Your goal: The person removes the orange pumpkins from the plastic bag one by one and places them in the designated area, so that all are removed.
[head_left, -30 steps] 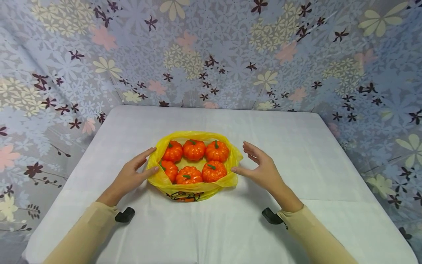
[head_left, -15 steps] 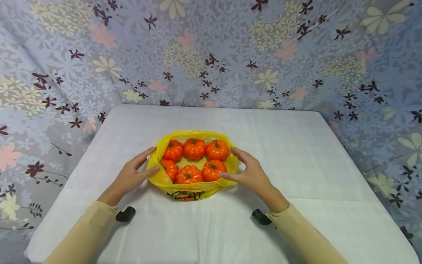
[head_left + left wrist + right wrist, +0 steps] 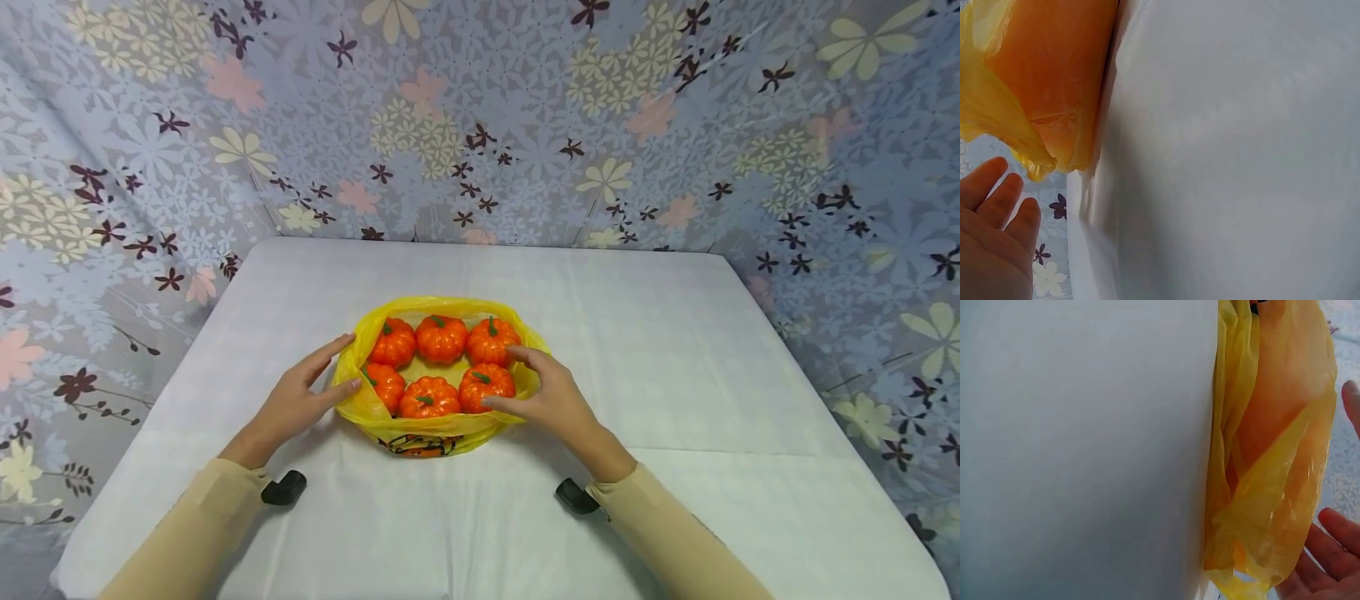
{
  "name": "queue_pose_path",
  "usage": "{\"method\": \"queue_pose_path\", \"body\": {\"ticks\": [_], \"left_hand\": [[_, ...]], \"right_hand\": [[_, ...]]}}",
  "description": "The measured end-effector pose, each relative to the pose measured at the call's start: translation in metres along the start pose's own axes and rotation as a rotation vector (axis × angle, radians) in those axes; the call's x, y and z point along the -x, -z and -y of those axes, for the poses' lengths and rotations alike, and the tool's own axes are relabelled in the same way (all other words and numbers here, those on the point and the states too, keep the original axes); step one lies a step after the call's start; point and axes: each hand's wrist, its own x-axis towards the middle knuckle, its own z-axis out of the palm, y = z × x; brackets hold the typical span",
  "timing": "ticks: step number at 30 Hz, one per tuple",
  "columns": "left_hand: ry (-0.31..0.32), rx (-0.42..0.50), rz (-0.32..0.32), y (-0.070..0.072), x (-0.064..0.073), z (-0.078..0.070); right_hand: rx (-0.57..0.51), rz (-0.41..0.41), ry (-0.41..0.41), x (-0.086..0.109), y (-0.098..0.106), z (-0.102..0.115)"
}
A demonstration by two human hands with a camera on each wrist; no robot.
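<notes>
A yellow plastic bag [image 3: 442, 427] stands wide open on the table, its rim spread. Inside sit several small orange pumpkins with green stems, in a back and a front row. My left hand [image 3: 296, 404] is at the bag's left rim, thumb and fingers spread apart; in the left wrist view its fingertips are near the bag's crumpled edge. Over the right rim reaches my right hand [image 3: 558, 400], its fingertips near the back right pumpkin [image 3: 491, 340] and its thumb at the front right pumpkin [image 3: 483, 387]. The right wrist view shows the bag's side [image 3: 1285, 456] covering part of that hand.
A white cloth [image 3: 660, 350] covers the table. Floral fabric [image 3: 517, 125] hangs behind it and at both sides. Dark wrist-worn devices show at the left sleeve [image 3: 180, 533] and the right sleeve [image 3: 675, 533].
My right hand has moved left, from beside the bag to over its right rim and the right pumpkins. The left hand and the pumpkins have stayed put.
</notes>
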Motion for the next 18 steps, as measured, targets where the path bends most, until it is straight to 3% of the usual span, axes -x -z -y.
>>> {"method": "queue_pose_path", "body": {"ticks": [6, 18], "left_hand": [[-0.005, -0.003, -0.001, 0.0009, 0.0010, -0.0004], [-0.001, -0.014, 0.004, -0.0007, 0.0019, -0.0001]], "right_hand": [[0.008, 0.003, 0.008, -0.0015, -0.0036, 0.0017], [0.065, 0.085, -0.075, 0.0000, -0.0060, 0.0071]]}}
